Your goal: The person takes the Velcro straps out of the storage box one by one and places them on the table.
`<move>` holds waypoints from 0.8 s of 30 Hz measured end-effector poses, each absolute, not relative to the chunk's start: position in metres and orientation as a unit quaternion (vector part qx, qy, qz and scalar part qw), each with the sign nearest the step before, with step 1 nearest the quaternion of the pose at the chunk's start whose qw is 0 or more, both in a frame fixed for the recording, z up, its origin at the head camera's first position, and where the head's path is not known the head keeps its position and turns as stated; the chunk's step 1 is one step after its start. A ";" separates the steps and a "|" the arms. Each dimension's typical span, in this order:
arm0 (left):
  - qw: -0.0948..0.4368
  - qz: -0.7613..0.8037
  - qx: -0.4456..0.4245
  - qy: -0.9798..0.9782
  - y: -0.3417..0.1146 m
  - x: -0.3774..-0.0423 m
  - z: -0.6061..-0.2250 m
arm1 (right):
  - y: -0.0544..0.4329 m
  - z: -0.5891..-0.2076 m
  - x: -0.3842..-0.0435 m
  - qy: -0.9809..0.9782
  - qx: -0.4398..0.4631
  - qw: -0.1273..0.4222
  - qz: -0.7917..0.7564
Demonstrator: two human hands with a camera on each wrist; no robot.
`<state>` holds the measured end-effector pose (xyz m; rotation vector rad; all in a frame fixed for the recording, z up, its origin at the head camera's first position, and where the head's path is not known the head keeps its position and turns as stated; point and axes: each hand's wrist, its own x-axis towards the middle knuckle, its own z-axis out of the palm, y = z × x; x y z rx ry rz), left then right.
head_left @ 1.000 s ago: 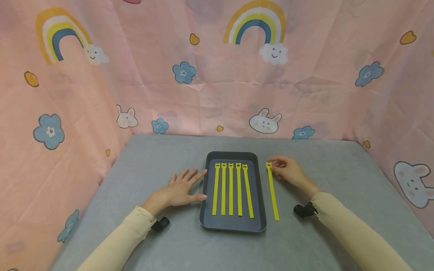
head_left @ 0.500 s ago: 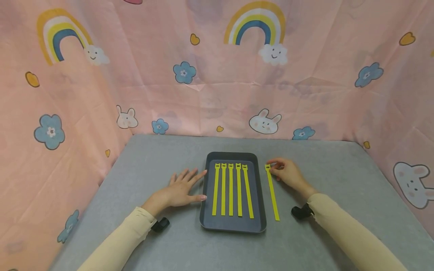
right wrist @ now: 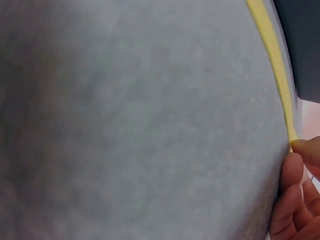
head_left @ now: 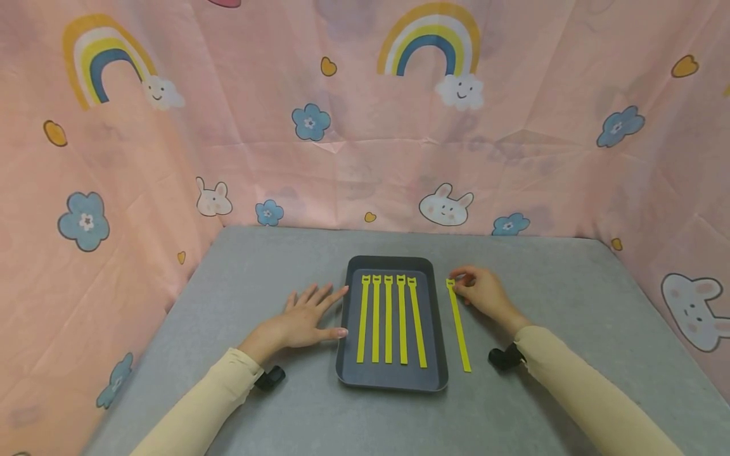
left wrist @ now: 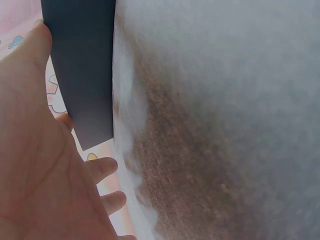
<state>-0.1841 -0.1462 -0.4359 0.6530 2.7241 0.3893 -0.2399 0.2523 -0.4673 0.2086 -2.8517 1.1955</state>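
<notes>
Left hand [head_left: 299, 324] splayed against the tray [head_left: 393, 377], we pinched the outlying strap [head_left: 459, 329] in our right hand [head_left: 486, 295], apparently mid-transfer; steadiness seemed needed next.

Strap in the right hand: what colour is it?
Yellow; the strap shows best in the head view.

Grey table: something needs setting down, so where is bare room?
Bare: behind the tray, up to the pink curtain; in front, between the sleeves; outward of the left hand and right hand. Crowded: the tray's left side, at the left hand, and its right, with the pinched yellow strap alongside.
</notes>
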 end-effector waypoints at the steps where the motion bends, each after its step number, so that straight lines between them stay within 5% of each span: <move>1: 0.156 0.136 0.228 0.951 -0.146 -0.184 -0.436 | 0.253 -0.468 -0.240 -0.920 0.067 0.022 0.386; 24: 0.159 0.138 0.230 0.950 -0.147 -0.185 -0.437 | 0.237 -0.416 -0.240 -0.928 0.078 0.019 0.365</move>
